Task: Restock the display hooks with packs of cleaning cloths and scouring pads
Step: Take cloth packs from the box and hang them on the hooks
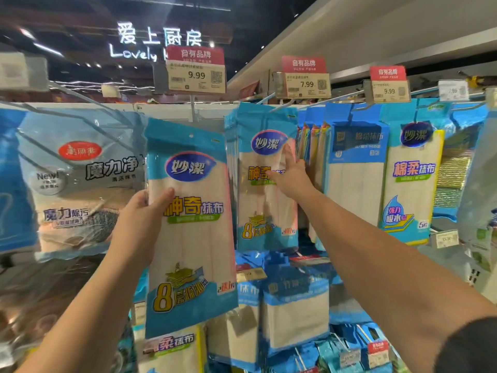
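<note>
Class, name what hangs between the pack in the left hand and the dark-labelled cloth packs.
In the head view, the hanging matching cloth pack, touched by the right hand.

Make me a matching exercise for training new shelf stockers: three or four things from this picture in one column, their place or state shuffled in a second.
1. left hand
2. right hand
3. 7.99 price tag
4. grey-label cloth pack

A. above the hanging packs
B. grips a loose cloth pack
C. hangs at far left
D. touches a hung pack

Pairs: 1-B, 2-D, 3-A, 4-C
</note>
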The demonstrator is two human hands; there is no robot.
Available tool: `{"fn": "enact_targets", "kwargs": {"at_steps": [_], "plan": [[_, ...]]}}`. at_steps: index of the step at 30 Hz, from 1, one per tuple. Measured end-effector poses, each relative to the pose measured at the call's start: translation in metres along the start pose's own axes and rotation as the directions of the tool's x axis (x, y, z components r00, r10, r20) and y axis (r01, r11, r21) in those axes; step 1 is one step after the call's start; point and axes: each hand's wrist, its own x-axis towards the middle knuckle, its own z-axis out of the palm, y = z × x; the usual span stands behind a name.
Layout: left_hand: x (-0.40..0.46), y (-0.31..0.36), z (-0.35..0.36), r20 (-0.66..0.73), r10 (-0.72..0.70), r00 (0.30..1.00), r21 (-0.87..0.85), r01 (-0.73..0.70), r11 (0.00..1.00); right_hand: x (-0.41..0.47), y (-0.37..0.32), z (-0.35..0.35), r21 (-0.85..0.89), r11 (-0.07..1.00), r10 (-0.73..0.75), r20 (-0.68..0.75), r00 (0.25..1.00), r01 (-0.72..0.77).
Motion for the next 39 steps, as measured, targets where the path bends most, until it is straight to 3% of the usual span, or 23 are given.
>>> {"fn": "enact_targets", "kwargs": {"at_steps": [11, 14, 19, 21, 30, 39], "plan": [[-0.005, 0.003, 0.024, 0.14, -0.005, 0.99, -0.09, 0.018, 0.996, -0.011, -0.003, -0.008, -0.186, 0.982, 0.013, -0.061, 0.998, -0.024], [-0.01, 0.005, 0.036, 0.205, -0.004, 0.979, -0.103, 0.025, 0.994, -0.03, -0.018, -0.038, -0.124, 0.97, -0.23, -0.2, 0.952, 0.208], [-0.011, 0.013, 0.062, 0.28, 0.049, 0.959, -0.116, -0.017, 0.993, -0.057, -0.056, -0.099, -0.11, 0.845, -0.519, -0.404, 0.753, 0.523], [-0.014, 0.018, 0.075, 0.317, 0.08, 0.945, -0.127, -0.041, 0.991, -0.06, -0.062, -0.112, -0.172, 0.813, -0.574, -0.396, 0.717, 0.556], [-0.02, 0.03, 0.117, 0.41, 0.094, 0.907, -0.203, -0.009, 0.979, -0.047, -0.068, -0.144, -0.349, 0.786, -0.603, -0.254, 0.756, 0.51], [-0.007, 0.035, 0.135, 0.433, 0.059, 0.9, -0.229, 0.046, 0.972, -0.039, -0.059, -0.141, -0.59, 0.685, -0.586, -0.098, 0.804, 0.427]]}}
